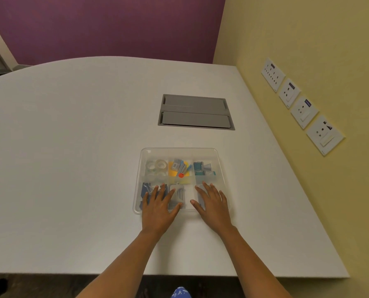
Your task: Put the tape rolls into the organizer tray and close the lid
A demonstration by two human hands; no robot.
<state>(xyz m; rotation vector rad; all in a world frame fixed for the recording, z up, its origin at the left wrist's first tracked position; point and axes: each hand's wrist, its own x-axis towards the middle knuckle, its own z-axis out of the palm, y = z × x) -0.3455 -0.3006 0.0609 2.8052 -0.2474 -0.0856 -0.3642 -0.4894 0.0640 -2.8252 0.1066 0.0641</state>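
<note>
We can read no text anywhere; the small dark labels on the wall socket plates (301, 108) are too blurred for us to make out.

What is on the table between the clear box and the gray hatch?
Nothing. In the head view, only bare white table lies between the clear box and the gray hatch.

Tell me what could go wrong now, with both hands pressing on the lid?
1. Both hands, left and right, press only the near half of the lid, so its far edge may stay unlatched.
2. The tape rolls in the far-left compartment look stacked; one standing high might keep the lid from seating.
3. The tray rests on a smooth table, so an uneven push could slide it.
</note>
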